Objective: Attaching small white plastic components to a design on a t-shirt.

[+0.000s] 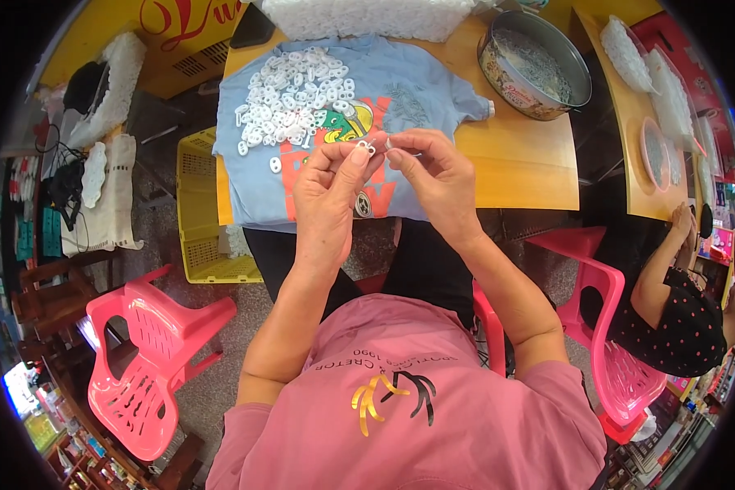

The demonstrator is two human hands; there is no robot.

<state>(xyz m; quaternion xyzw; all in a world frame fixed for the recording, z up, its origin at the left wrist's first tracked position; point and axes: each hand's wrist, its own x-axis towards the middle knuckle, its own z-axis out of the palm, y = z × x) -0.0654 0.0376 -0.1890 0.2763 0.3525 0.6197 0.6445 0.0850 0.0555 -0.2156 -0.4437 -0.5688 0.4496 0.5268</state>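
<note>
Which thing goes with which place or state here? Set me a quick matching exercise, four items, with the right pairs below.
Column one
1. Left hand
2. White pieces
3. Round tin
4. Crate

Column two
A. At the far right of the table
B. Yellow, low down by the table's left end
C. Pinching a small white piece
D. Heaped on a blue shirt

Right pairs: 1-C, 2-D, 3-A, 4-B

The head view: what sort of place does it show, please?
Probably a small workshop, perhaps inside a shop: a pile of small white pieces lies on a blue shirt over the wooden table, with a round tin nearby.
</note>
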